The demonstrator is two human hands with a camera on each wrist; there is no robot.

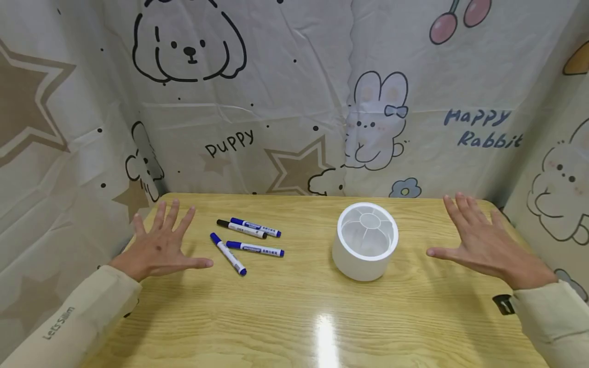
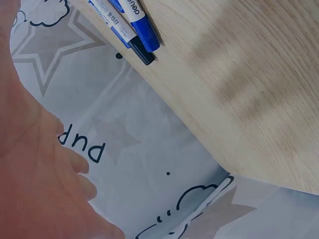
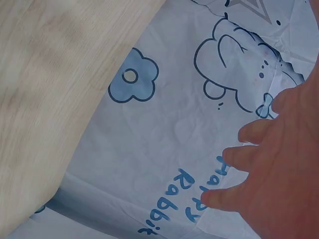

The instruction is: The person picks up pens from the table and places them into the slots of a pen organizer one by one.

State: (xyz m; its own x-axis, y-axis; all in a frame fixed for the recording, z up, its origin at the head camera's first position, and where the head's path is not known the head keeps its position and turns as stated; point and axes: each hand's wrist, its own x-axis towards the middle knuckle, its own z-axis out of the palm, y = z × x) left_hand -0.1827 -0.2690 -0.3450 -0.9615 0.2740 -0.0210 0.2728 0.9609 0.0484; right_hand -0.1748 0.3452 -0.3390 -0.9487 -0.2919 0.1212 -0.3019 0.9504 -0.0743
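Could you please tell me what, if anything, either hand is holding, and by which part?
Nothing is held: the left hand and right hand are both spread open, apart from the markers and the white holder.

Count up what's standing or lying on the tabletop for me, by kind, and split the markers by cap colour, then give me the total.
Blue-capped markers: 3
Black-capped marker: 1
White round container with compartments: 1
Total: 5
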